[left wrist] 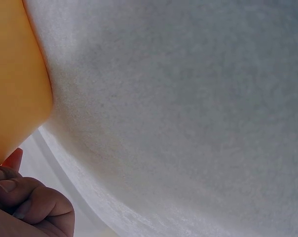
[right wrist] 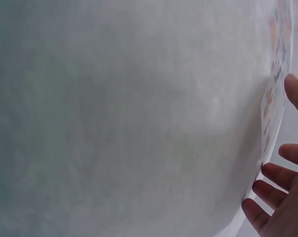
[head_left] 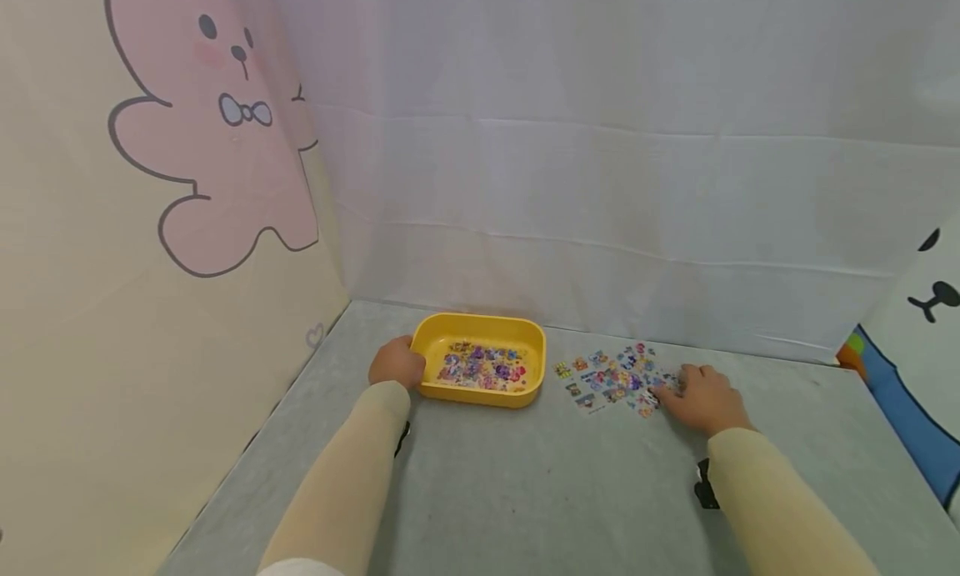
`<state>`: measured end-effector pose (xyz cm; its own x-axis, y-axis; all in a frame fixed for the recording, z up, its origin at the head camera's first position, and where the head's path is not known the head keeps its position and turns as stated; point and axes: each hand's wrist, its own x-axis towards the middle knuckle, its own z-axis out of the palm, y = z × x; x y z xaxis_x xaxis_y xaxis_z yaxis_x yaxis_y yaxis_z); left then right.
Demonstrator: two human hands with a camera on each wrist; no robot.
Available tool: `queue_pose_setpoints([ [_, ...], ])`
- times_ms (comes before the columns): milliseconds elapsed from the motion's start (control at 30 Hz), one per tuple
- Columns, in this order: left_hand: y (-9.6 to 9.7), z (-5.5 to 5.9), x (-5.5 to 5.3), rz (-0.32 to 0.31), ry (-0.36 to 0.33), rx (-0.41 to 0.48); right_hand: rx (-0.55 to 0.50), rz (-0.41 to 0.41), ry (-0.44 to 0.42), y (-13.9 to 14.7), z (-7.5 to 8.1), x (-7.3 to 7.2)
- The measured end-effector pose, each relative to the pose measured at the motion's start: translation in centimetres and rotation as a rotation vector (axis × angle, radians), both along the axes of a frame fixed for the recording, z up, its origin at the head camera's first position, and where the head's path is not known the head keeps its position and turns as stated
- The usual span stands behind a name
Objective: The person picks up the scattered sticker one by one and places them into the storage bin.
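Observation:
A yellow tray (head_left: 480,399) lies on the table, with many small colourful printed pieces or stickers (head_left: 480,366) inside. My left hand (head_left: 397,363) grips its left rim; the left wrist view shows curled fingers (left wrist: 38,197) against the yellow wall (left wrist: 16,74). To the right of the tray lies a see-through sheet with colourful printed figures (head_left: 615,380). My right hand (head_left: 705,399) is at the right edge of this sticker sheet, thumb over it. In the right wrist view its fingers (right wrist: 270,192) are spread at the sheet's edge (right wrist: 275,98).
The grey table (head_left: 525,493) has a white curtain (head_left: 600,184) close behind it. A cream curtain with a pink bear (head_left: 225,142) hangs at the left. Another printed curtain (head_left: 922,376) borders the right side.

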<state>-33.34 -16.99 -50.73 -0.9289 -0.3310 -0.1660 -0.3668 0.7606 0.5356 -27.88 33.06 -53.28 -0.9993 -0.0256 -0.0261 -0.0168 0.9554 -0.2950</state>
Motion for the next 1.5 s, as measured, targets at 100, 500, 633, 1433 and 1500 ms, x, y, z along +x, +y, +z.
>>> queue_pose_setpoints([
  [100,-0.1,-0.1,0.1,0.002,0.004,0.006,-0.005,0.002,0.016,0.5,-0.3,-0.5],
  [500,0.2,-0.3,0.1,0.012,-0.010,0.006,0.044,-0.013,0.000,1.8,-0.9,-2.3],
  [633,0.2,-0.1,0.2,0.009,-0.010,0.001,0.070,-0.002,-0.018,2.0,-0.2,-2.6],
  [1433,-0.2,0.0,0.3,-0.025,0.010,-0.003,-0.086,-0.140,-0.083,0.3,1.4,-2.1],
  [1500,-0.2,0.1,0.3,-0.022,0.009,0.000,-0.097,-0.140,-0.068,0.2,1.4,-2.0],
])
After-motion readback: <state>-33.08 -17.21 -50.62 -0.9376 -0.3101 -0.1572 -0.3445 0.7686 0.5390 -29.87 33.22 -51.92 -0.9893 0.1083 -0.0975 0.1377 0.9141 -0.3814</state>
